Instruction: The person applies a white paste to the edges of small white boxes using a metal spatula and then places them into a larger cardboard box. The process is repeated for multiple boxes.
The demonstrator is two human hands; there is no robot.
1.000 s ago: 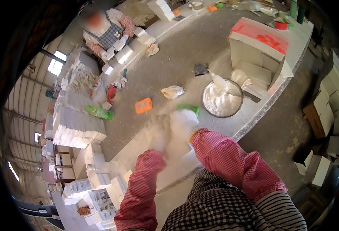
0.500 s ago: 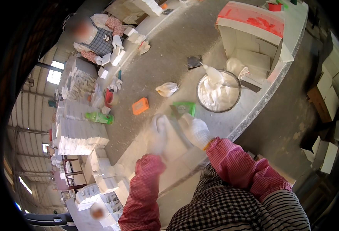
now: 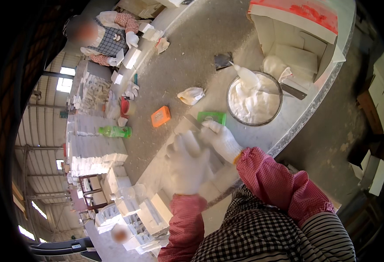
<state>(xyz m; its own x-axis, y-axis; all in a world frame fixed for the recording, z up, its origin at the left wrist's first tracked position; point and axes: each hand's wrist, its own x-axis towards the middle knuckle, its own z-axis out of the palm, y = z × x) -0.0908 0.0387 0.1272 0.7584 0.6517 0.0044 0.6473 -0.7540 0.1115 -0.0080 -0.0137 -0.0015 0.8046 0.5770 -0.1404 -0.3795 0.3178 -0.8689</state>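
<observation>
My left hand [image 3: 187, 163], in a white glove, is spread over a pale flat surface on the table, fingers apart and slightly smeared by motion. Close to its right, my right hand [image 3: 220, 139], gloved too, is closed on a thin greyish flat strip [image 3: 193, 122]. One end of the strip sticks out beyond the fingers; whether it is a blade or a scraper I cannot tell. Just behind the right hand lies a green box [image 3: 212, 117]. A round basin [image 3: 281, 101] of white paste stands further right, with a white squeeze bottle [image 3: 248, 78] and a broad-bladed knife [image 3: 293, 89] in it.
An orange box [image 3: 161, 116] and a crumpled cloth [image 3: 190, 95] lie on the table. An open carton [image 3: 294, 48] stands at the back right. To the left are a green bottle [image 3: 115, 131] and stacked white slabs [image 3: 94, 153]. A co-worker [image 3: 109, 39] handles white blocks across the table.
My left hand has swung right and spread out toward the right hand. My right hand stays near the green box, gripping the strip. The view has shifted slightly.
</observation>
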